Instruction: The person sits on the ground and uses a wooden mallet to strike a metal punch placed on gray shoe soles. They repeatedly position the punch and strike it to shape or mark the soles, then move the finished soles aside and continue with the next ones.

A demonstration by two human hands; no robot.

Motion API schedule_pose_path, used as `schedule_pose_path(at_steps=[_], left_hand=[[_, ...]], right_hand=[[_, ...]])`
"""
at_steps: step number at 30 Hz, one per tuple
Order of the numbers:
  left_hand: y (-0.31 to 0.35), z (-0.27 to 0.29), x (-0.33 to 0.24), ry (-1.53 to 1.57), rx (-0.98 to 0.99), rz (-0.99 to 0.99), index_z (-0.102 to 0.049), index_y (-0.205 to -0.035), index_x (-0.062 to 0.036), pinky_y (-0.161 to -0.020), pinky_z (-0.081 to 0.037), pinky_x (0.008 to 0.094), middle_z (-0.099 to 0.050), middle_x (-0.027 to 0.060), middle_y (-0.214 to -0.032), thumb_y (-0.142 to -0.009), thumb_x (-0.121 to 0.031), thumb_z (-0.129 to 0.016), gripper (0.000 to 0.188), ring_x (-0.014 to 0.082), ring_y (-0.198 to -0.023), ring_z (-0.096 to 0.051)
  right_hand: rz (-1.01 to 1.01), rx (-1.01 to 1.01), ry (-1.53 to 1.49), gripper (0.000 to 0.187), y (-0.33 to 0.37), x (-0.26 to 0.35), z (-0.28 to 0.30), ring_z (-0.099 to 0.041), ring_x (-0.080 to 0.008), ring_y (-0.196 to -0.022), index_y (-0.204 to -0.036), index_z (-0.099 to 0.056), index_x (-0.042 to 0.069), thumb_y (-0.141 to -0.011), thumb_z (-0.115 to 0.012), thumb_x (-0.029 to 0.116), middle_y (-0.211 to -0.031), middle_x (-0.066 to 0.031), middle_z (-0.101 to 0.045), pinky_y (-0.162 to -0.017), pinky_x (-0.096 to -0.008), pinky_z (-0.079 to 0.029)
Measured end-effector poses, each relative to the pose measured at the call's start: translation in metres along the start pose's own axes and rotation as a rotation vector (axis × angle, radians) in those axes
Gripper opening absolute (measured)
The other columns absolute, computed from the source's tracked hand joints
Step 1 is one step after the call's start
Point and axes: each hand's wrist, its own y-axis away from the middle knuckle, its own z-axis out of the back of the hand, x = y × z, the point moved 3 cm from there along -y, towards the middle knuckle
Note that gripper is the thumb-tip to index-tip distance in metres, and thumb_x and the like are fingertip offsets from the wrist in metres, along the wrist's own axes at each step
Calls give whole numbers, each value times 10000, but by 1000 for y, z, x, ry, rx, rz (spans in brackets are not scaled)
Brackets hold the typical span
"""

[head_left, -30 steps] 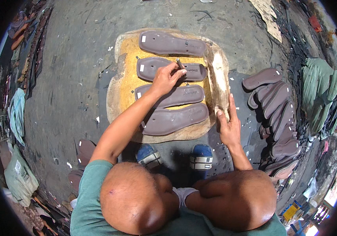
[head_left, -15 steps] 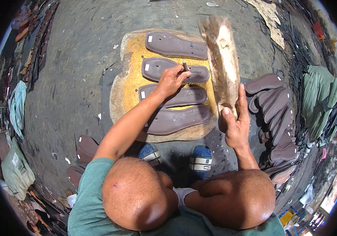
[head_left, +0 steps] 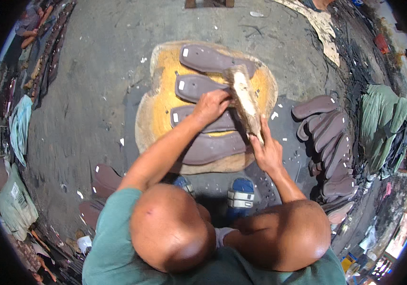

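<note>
Four or so is not needed: several flat brown sandal soles lie side by side on a worn yellow board (head_left: 158, 71) on the ground. My left hand (head_left: 210, 105) is pinched over the second sole (head_left: 193, 88) from the far end. A short dark punch was upright in its fingers earlier; now the wood hides its top. My right hand (head_left: 267, 151) grips the near end of a rough wooden block (head_left: 244, 95), whose far part lies right over the left fingertips. Farthest away is another sole (head_left: 203, 57); nearer me lie a third (head_left: 220, 124) and a fourth sole (head_left: 215, 148).
Stacked brown soles (head_left: 327, 124) lie to the right, and two more soles (head_left: 104, 180) to the left. A green cloth (head_left: 381, 126) hangs at the right. My blue sandals (head_left: 241, 197) stand near the board's front edge. Another person (head_left: 30, 31) is at the far left.
My right hand has swung the wooden block down and leftward, from beside the soles to over the punch. My left hand stays at the second sole. The view has shifted slightly.
</note>
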Motion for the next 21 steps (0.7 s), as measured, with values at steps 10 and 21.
schedule_pose_path(at_steps=[10, 21], left_hand=[[-11, 18, 24, 612, -123, 510, -686, -990, -11, -790, -571, 313, -722, 91, -946, -963, -241, -684, 232, 157, -828, -683], [39, 14, -14, 426, 20, 472, -680, -1012, 18, -728, -532, 267, -724, 75, -834, -985, -208, -661, 228, 113, -791, -675]], right_hand=[[-70, 34, 163, 720, 29, -25, -18, -702, -454, -858, -1598, -242, 241, -970, -555, 399, -990, -250, -727, -720, -525, -544], [-5, -155, -400, 696, 36, -20, 5, -598, -445, -1211, -1583, -292, 158, -964, -590, 267, -1371, -243, -591, -997, -459, -501]])
